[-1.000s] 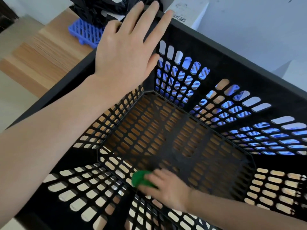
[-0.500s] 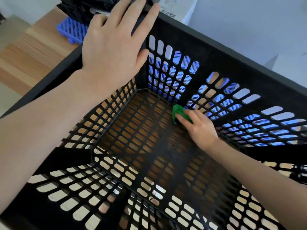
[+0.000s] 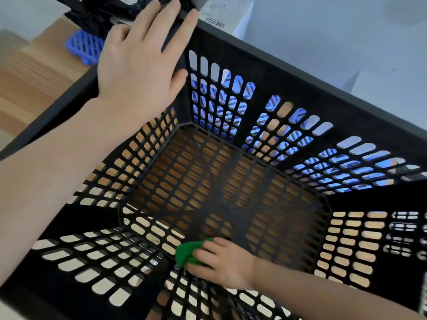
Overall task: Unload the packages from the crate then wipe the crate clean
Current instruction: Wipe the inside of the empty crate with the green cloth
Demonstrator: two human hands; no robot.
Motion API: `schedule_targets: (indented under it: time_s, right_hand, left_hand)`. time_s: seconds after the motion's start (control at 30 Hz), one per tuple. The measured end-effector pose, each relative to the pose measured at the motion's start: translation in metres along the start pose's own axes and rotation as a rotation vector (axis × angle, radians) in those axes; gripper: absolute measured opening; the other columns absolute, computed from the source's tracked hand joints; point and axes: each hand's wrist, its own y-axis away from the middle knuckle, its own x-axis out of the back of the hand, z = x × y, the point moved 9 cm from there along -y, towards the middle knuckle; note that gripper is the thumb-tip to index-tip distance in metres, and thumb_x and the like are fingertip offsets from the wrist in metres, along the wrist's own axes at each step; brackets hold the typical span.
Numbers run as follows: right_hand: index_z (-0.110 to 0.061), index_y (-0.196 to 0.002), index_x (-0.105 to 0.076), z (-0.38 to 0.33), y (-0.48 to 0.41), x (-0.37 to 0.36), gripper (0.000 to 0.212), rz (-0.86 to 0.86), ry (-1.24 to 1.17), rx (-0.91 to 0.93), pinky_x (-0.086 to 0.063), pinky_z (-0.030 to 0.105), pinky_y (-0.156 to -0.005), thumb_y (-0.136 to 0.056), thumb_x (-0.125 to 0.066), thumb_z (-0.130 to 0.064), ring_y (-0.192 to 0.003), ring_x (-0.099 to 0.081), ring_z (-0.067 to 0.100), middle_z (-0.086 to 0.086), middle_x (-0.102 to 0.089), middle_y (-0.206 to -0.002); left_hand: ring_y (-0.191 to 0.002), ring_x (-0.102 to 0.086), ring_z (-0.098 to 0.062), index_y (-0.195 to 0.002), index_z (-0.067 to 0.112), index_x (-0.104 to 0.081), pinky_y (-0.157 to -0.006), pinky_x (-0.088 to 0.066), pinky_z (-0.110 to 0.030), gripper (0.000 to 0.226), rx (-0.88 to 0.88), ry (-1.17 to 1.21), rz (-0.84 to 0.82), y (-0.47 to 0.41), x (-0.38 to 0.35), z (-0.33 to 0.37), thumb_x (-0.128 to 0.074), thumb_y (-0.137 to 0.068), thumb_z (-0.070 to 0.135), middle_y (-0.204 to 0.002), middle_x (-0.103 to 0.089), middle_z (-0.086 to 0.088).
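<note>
A black slotted plastic crate (image 3: 300, 72) fills the view, and nothing lies inside it but my hand and a cloth. My left hand (image 3: 141, 65) lies flat with straight fingers on the crate's far left corner rim. Down inside, my right hand (image 3: 221, 259) presses a small green cloth (image 3: 188, 251) against the floor at the near wall, its fingers bent over the cloth. Black plastic packages (image 3: 101, 12) are piled outside the crate beyond the far left corner.
The crate stands on a wooden table (image 3: 30, 82). A blue slotted basket (image 3: 84, 46) sits under the black packages, and more blue shows through the crate's far wall. A white box with a barcode (image 3: 221, 12) stands behind the far rim.
My right hand swept the green cloth from the near edge of the crate floor to the far wall and back to the near edge. The left hand stayed on the rim.
</note>
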Motion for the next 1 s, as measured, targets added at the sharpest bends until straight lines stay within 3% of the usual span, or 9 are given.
schedule_targets:
  time_s: [0.13,0.23,0.33,0.4,0.47,0.57,0.63,0.87,1.0]
  right_hand:
    - [-0.017,-0.121,-0.058,0.035,-0.003,0.019,0.028,0.002,0.07,0.068,-0.046,0.03,-0.076,-0.095,-0.05,-0.01,-0.09,-0.049,0.02,0.005,-0.057,-0.113]
    - [-0.014,-0.114,-0.061,0.085,-0.007,0.04,0.025,0.022,0.169,-0.033,-0.05,0.033,-0.075,-0.091,-0.056,-0.01,-0.088,-0.052,0.024,0.009,-0.059,-0.111]
    - [-0.012,-0.107,-0.065,0.161,0.017,0.082,0.023,0.124,0.299,-0.375,-0.053,0.039,-0.066,-0.085,-0.06,-0.009,-0.084,-0.056,0.031,0.014,-0.061,-0.102]
    - [-0.009,-0.113,-0.065,0.193,0.039,0.1,0.037,0.142,0.353,-0.549,-0.055,0.04,-0.064,-0.077,-0.066,0.001,-0.083,-0.059,0.035,0.017,-0.061,-0.104]
    - [-0.009,-0.115,-0.065,0.199,0.047,0.1,0.046,0.137,0.387,-0.657,-0.055,0.039,-0.061,-0.071,-0.072,0.003,-0.082,-0.06,0.035,0.018,-0.062,-0.107]
    - [-0.013,-0.108,-0.068,0.187,0.045,0.09,0.044,0.227,0.319,-0.891,-0.054,0.037,-0.058,-0.066,-0.078,-0.005,-0.078,-0.06,0.033,0.014,-0.064,-0.103]
    - [-0.015,-0.105,-0.066,0.162,0.033,0.074,0.045,0.19,0.253,-0.853,-0.054,0.036,-0.061,-0.063,-0.081,-0.011,-0.077,-0.059,0.031,0.011,-0.063,-0.102]
    - [-0.026,-0.112,-0.048,0.034,0.023,0.014,0.044,-0.174,0.005,-0.332,-0.052,0.026,-0.059,-0.075,-0.071,-0.032,-0.084,-0.052,0.021,0.001,-0.045,-0.11]
    - [-0.027,-0.109,-0.045,0.013,0.026,0.02,0.02,-0.27,0.031,-0.174,-0.05,0.029,-0.065,-0.091,-0.055,-0.026,-0.079,-0.05,0.02,-0.003,-0.044,-0.106]
  left_hand:
    - [-0.148,-0.018,-0.028,-0.155,0.023,-0.003,-0.099,-0.034,-0.054,0.062,0.001,0.004,-0.003,0.001,-0.001,0.0,-0.032,-0.103,0.038,-0.161,-0.016,-0.009]
    - [-0.148,-0.018,-0.029,-0.155,0.023,-0.004,-0.1,-0.033,-0.054,0.061,0.003,0.006,-0.002,0.0,0.0,-0.001,-0.031,-0.103,0.039,-0.161,-0.016,-0.01]
    - [-0.147,-0.018,-0.03,-0.155,0.023,-0.004,-0.1,-0.033,-0.055,0.061,0.007,0.013,-0.005,0.0,0.0,-0.001,-0.032,-0.103,0.039,-0.161,-0.017,-0.01]
    - [-0.147,-0.018,-0.03,-0.155,0.023,-0.004,-0.099,-0.034,-0.055,0.061,0.002,0.017,-0.004,0.0,-0.001,0.0,-0.032,-0.103,0.039,-0.161,-0.017,-0.011]
    - [-0.148,-0.018,-0.029,-0.156,0.023,-0.005,-0.1,-0.033,-0.055,0.061,0.0,0.027,-0.004,0.0,0.0,0.001,-0.033,-0.103,0.038,-0.16,-0.018,-0.011]
    - [-0.148,-0.018,-0.029,-0.156,0.022,-0.007,-0.099,-0.034,-0.055,0.062,0.004,0.035,-0.002,0.001,0.0,-0.001,-0.035,-0.102,0.038,-0.16,-0.018,-0.01]
    - [-0.147,-0.019,-0.029,-0.156,0.022,-0.008,-0.098,-0.034,-0.054,0.063,0.003,0.035,-0.004,0.002,0.0,0.0,-0.036,-0.102,0.038,-0.16,-0.019,-0.01]
    - [-0.146,-0.023,-0.031,-0.155,0.02,-0.015,-0.095,-0.036,-0.053,0.065,0.029,0.104,-0.002,0.002,0.001,0.0,-0.043,-0.099,0.035,-0.16,-0.022,-0.01]
    - [-0.145,-0.024,-0.032,-0.154,0.019,-0.019,-0.095,-0.037,-0.053,0.067,0.033,0.16,-0.018,0.0,0.001,-0.002,-0.048,-0.096,0.036,-0.159,-0.024,-0.012]
